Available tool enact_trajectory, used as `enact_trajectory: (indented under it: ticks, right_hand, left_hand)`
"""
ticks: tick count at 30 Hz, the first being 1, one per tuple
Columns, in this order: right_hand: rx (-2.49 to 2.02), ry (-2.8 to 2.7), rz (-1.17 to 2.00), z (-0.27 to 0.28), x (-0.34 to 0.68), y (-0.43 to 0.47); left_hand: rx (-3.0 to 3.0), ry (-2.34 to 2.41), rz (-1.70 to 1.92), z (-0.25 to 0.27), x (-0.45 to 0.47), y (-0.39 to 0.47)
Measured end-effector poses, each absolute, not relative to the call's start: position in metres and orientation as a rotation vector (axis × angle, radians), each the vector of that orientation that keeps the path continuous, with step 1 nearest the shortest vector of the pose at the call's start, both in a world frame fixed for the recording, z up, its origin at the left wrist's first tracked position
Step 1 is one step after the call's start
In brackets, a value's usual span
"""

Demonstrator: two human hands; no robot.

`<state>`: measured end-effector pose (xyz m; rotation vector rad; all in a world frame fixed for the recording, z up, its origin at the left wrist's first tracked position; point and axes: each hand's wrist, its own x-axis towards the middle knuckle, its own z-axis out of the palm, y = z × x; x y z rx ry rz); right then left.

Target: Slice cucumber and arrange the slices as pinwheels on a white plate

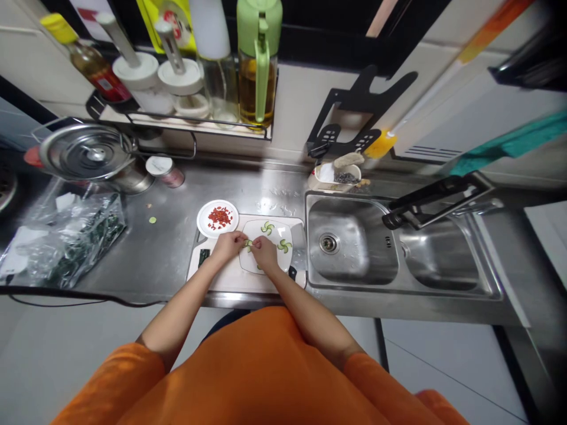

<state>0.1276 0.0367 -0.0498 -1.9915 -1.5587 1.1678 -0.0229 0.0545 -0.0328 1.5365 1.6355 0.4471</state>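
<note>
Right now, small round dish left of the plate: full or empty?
Partly filled. The small round dish holds a loose heap of chopped red bits at its middle, with bare white rim around it.

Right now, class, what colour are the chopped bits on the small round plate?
Red, on the small round plate; seen in the head view.

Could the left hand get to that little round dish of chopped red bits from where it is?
Probably yes. The left hand is at the square plate, and the round dish sits just beyond it, with nothing visible between them.
</note>
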Motion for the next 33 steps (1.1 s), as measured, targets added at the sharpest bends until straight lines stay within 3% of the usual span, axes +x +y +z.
enact_trajectory:
  ticks: [33]
  right_hand:
    - [-2.124, -1.729, 1.123, -0.048, 0.120, 0.044]
  left_hand:
    - [1.780, 1.607, 0.274, -0.033, -0.018, 0.065]
